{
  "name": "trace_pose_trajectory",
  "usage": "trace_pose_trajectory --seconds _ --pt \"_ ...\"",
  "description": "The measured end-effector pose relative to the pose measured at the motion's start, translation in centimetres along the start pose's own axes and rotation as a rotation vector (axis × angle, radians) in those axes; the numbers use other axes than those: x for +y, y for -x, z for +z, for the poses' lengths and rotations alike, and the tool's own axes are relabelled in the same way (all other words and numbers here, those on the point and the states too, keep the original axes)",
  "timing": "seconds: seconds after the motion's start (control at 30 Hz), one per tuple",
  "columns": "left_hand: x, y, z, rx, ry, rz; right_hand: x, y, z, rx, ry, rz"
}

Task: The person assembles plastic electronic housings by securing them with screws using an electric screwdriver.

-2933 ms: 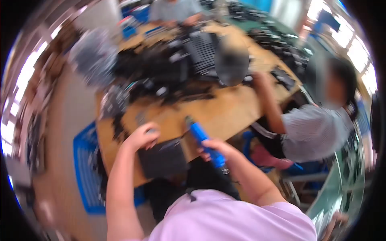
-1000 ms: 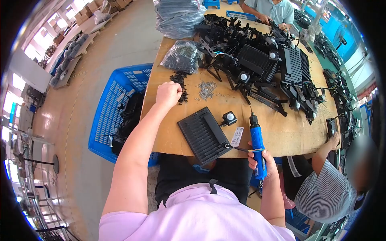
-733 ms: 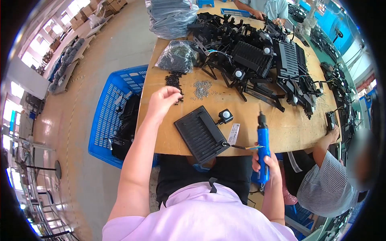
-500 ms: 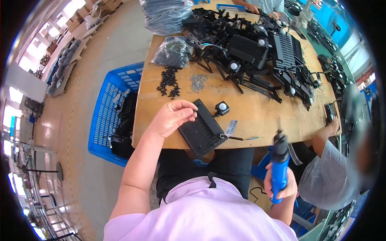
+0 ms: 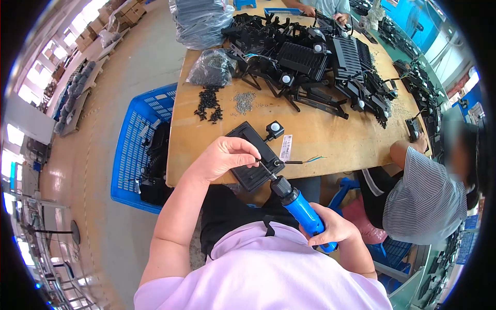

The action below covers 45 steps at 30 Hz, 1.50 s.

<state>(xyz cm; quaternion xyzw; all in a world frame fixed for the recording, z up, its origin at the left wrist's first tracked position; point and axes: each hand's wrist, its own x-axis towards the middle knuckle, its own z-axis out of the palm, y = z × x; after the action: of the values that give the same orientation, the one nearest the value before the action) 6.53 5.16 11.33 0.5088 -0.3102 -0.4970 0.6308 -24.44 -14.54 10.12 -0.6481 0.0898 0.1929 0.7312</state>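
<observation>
My left hand pinches a small dark piece, probably a screw, above a flat black housing at the table's front edge. My right hand is wrapped round a blue electric screwdriver, whose bit tip meets the fingertips of my left hand. A small black sensor with a white dome is attached at the housing's far side. From the housing's right side come a white label and a cable with bared coloured wires.
Black screws and silver hardware lie behind the housing. Beyond are a bagged heap and piled black lamp parts. A blue crate stands left. A person in a striped shirt sits right; another person's hands show far back.
My right hand has swung the screwdriver left and inward, bringing its bit to my left fingertips. My left hand has moved slightly right and down. The view has shifted a little.
</observation>
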Motion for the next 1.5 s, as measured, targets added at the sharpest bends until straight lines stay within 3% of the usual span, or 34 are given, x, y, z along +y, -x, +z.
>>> trace_pose_trajectory --seconds 0.23,0.73,0.83,0.93,1.03,1.13,1.37,1.47,1.5 --pt "0.2 0.5 0.0 0.024 -0.169 -0.003 0.6 -0.5 0.6 0.009 -0.024 -0.044" --pt "-0.2 -0.1 -0.7 0.01 -0.245 -0.022 0.2 -0.7 0.5 -0.017 -0.027 0.025" --pt "0.6 0.0 -0.5 -0.036 -0.379 0.029 0.4 -0.6 0.3 -0.036 -0.091 0.027" --pt "2.2 -0.1 -0.1 -0.148 -0.706 0.199 0.4 -0.5 0.1 -0.127 -0.358 0.078" --pt "2.7 -0.4 0.3 -0.161 -0.753 0.189 1.0 -0.5 -0.3 -0.163 -0.441 0.094" --pt "2.1 -0.8 0.3 -0.106 -0.58 -0.015 0.5 -0.4 -0.1 -0.064 -0.256 0.077" --pt "-2.0 -1.0 0.9 -0.101 -0.3 0.112 2.2 0.4 -0.8 -0.069 -0.377 0.069" --pt "-4.3 -0.2 -0.9 0.196 -0.804 0.404 3.0 0.9 -1.2 -0.029 -0.438 0.069" --pt "-5.2 0.3 -1.5 0.267 -1.001 0.335 3.6 1.0 -1.4 -0.028 -0.463 0.066"
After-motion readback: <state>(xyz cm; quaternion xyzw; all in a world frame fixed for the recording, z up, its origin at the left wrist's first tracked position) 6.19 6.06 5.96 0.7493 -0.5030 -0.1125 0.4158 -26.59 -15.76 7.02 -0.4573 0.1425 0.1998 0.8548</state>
